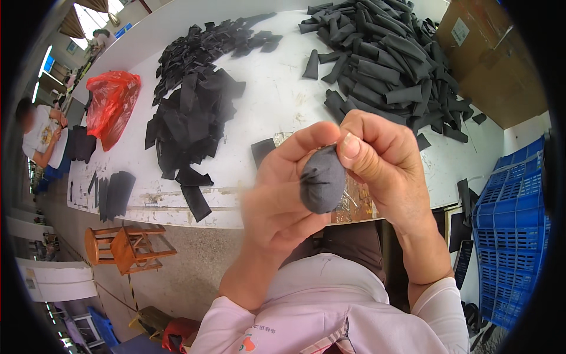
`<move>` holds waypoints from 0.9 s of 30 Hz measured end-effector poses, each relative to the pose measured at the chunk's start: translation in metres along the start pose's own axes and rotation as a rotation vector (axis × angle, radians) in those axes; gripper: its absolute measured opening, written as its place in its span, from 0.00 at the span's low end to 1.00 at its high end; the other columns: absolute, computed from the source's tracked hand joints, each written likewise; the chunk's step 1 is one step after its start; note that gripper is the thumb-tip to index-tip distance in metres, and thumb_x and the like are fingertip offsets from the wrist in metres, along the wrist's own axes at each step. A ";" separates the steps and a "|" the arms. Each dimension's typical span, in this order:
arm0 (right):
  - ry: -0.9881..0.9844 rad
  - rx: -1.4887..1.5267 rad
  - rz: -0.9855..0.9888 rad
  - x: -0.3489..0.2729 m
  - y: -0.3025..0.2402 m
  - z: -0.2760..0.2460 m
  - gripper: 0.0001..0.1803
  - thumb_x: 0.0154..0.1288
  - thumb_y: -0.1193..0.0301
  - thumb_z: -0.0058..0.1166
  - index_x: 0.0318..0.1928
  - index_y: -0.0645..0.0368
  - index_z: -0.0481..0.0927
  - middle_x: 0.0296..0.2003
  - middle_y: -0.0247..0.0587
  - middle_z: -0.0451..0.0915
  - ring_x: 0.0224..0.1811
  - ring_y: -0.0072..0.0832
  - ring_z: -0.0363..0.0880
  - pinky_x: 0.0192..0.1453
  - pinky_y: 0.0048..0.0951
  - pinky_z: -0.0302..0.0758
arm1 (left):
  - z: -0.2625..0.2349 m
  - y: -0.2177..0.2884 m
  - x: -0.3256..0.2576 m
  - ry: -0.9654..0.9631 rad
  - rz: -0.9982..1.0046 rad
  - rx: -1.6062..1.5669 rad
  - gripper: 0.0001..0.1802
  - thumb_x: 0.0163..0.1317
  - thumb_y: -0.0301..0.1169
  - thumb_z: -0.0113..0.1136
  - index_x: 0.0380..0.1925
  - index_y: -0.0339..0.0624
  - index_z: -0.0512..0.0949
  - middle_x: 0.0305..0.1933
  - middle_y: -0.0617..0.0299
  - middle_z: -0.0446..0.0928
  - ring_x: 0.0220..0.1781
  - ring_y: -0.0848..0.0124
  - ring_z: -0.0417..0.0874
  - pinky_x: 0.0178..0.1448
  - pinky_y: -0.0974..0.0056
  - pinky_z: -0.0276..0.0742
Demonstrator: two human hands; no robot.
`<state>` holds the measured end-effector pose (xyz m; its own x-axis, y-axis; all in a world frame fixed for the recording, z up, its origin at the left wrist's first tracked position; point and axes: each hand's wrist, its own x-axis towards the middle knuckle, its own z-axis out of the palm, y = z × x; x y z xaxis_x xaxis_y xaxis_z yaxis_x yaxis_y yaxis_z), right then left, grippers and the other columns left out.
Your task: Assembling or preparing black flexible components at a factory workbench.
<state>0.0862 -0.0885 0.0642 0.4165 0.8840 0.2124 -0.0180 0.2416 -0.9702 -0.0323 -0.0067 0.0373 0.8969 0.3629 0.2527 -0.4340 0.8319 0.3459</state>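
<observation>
A dark grey fabric piece with a rounded, puckered end is held up over the table's near edge, between both hands. My right hand pinches its upper edge between thumb and forefinger. Around its left side curl the fingers of my left hand, slightly smeared by motion; part of the piece is hidden by them. Behind the hands, a flat dark fabric scrap lies on the white table.
Rolled grey fabric tubes are heaped at the far right, by a cardboard box. Flat dark pieces pile up at left, near a red plastic bag. Blue crates stand right; a wooden stool stands left. Another person is far left.
</observation>
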 end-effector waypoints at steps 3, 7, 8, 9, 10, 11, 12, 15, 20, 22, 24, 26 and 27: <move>-0.054 0.010 0.066 0.017 -0.001 -0.007 0.15 0.61 0.66 0.50 0.23 0.64 0.72 0.16 0.27 0.67 0.19 0.12 0.60 0.21 0.17 0.58 | 0.001 0.003 0.012 -0.243 -0.021 -0.296 0.33 0.56 0.19 0.46 0.60 0.31 0.47 0.45 0.41 0.69 0.07 0.85 0.57 0.08 0.79 0.53; -0.068 0.212 0.433 0.018 0.066 -0.032 0.16 0.61 0.64 0.50 0.21 0.61 0.70 0.14 0.26 0.63 0.17 0.13 0.57 0.19 0.18 0.53 | -0.055 -0.002 0.012 -0.044 -0.173 -0.477 0.23 0.63 0.25 0.39 0.58 0.31 0.53 0.43 0.48 0.72 0.08 0.84 0.58 0.10 0.77 0.53; -0.071 0.214 0.436 0.015 0.074 -0.028 0.16 0.61 0.64 0.50 0.21 0.61 0.70 0.14 0.26 0.63 0.17 0.13 0.57 0.19 0.18 0.53 | -0.077 -0.008 0.002 0.130 -0.170 -0.429 0.22 0.64 0.25 0.37 0.58 0.31 0.54 0.43 0.47 0.72 0.08 0.85 0.58 0.09 0.77 0.52; -0.054 0.329 0.466 0.010 0.080 -0.026 0.16 0.61 0.63 0.50 0.21 0.60 0.70 0.15 0.26 0.63 0.17 0.13 0.57 0.19 0.17 0.54 | -0.089 -0.012 -0.001 0.299 -0.170 -0.383 0.21 0.64 0.25 0.35 0.58 0.32 0.54 0.44 0.46 0.71 0.08 0.85 0.58 0.09 0.77 0.52; -0.035 0.448 0.498 0.007 0.083 -0.024 0.16 0.61 0.63 0.51 0.21 0.60 0.70 0.15 0.26 0.62 0.17 0.14 0.56 0.19 0.17 0.55 | -0.089 -0.012 0.000 0.304 -0.173 -0.386 0.21 0.64 0.25 0.35 0.58 0.32 0.54 0.44 0.46 0.71 0.08 0.85 0.58 0.09 0.77 0.52; -0.031 0.451 0.502 0.009 0.083 -0.025 0.16 0.61 0.63 0.51 0.21 0.60 0.70 0.15 0.26 0.62 0.17 0.14 0.56 0.19 0.17 0.55 | -0.088 -0.010 0.001 0.308 -0.155 -0.484 0.21 0.64 0.25 0.35 0.57 0.32 0.55 0.42 0.46 0.72 0.08 0.85 0.58 0.09 0.78 0.52; -0.086 0.372 0.477 0.014 0.083 -0.027 0.16 0.61 0.63 0.51 0.21 0.60 0.70 0.15 0.27 0.63 0.18 0.14 0.57 0.20 0.17 0.56 | -0.085 -0.009 0.001 0.312 -0.135 -0.582 0.20 0.64 0.25 0.35 0.57 0.32 0.55 0.40 0.46 0.73 0.07 0.84 0.58 0.09 0.78 0.52; -0.194 0.271 0.338 0.029 0.064 -0.028 0.16 0.60 0.62 0.51 0.22 0.59 0.70 0.17 0.26 0.65 0.18 0.14 0.59 0.22 0.17 0.58 | -0.036 -0.003 0.013 0.128 -0.147 -0.641 0.19 0.64 0.24 0.35 0.56 0.32 0.56 0.37 0.48 0.74 0.07 0.84 0.58 0.09 0.79 0.53; -0.306 0.315 0.438 0.023 0.092 -0.036 0.16 0.60 0.59 0.51 0.24 0.57 0.72 0.19 0.26 0.67 0.21 0.14 0.63 0.26 0.16 0.62 | -0.047 -0.015 -0.003 0.340 -0.031 0.512 0.23 0.60 0.21 0.47 0.55 0.31 0.56 0.28 0.58 0.74 0.06 0.85 0.57 0.08 0.79 0.52; -0.270 0.350 0.400 0.015 0.108 -0.036 0.16 0.60 0.58 0.51 0.24 0.57 0.72 0.20 0.26 0.68 0.22 0.14 0.63 0.27 0.16 0.62 | -0.054 -0.016 -0.007 0.419 -0.045 0.465 0.23 0.59 0.22 0.49 0.54 0.32 0.58 0.28 0.59 0.73 0.10 0.84 0.61 0.12 0.79 0.56; -0.212 0.381 0.368 0.012 0.114 -0.037 0.16 0.61 0.59 0.50 0.25 0.58 0.72 0.21 0.28 0.70 0.23 0.14 0.65 0.27 0.16 0.63 | -0.057 -0.018 -0.005 0.485 -0.057 0.418 0.23 0.58 0.23 0.51 0.53 0.33 0.59 0.28 0.60 0.72 0.13 0.84 0.64 0.15 0.80 0.60; -0.213 0.298 0.380 0.017 0.108 -0.036 0.16 0.61 0.59 0.49 0.26 0.59 0.72 0.21 0.29 0.70 0.23 0.14 0.65 0.26 0.17 0.64 | -0.060 -0.017 -0.001 0.601 0.140 1.045 0.20 0.56 0.23 0.54 0.50 0.36 0.65 0.36 0.59 0.73 0.27 0.79 0.73 0.30 0.77 0.69; -0.213 0.217 0.395 0.019 0.104 -0.037 0.15 0.62 0.60 0.48 0.26 0.59 0.72 0.22 0.30 0.71 0.23 0.15 0.66 0.26 0.17 0.65 | -0.059 -0.015 0.002 0.594 0.144 1.046 0.20 0.56 0.23 0.54 0.50 0.36 0.65 0.36 0.59 0.73 0.27 0.79 0.73 0.30 0.77 0.69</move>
<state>0.1254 -0.0613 -0.0375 0.1455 0.9813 -0.1258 -0.3348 -0.0708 -0.9396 -0.0191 0.0060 -0.0208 0.6144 0.7889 -0.0103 -0.1459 0.1264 0.9812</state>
